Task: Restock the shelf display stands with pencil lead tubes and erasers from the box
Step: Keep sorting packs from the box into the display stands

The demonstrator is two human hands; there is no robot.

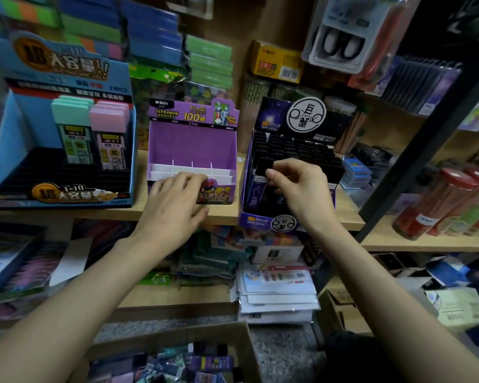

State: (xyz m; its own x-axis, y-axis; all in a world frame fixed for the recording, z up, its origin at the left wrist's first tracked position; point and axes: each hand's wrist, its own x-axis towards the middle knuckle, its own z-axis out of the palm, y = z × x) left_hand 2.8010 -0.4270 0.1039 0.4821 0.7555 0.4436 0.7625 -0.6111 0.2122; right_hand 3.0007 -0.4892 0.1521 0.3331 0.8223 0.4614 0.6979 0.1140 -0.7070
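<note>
Broadly, a wooden shelf (pixel 346 217) carries three stands side by side. On the left a blue stand (pixel 6 150), printed "大容量" and "1=10", holds a mint tube (pixel 75 134) and a pink tube (pixel 109 136). On the right a dark stand (pixel 271 117) with a round white badge is packed with black-capped tubes. Between them sits a purple stand (pixel 191 142) reading "ULTRAMAN HEROES", "0.7mm HB", "100根" and "SUPER POWER" (its white dividers hold nothing). Below, a cardboard box (pixel 177 331) holds loose tubes (pixel 210 362). The left hand (pixel 174 200) grips the purple stand's front wall, fingers over the lip and thumb beneath. The right hand (pixel 299 183) pinches the black cap of a lead tube (pixel 260 186) standing upright in the dark stand's front row
</note>
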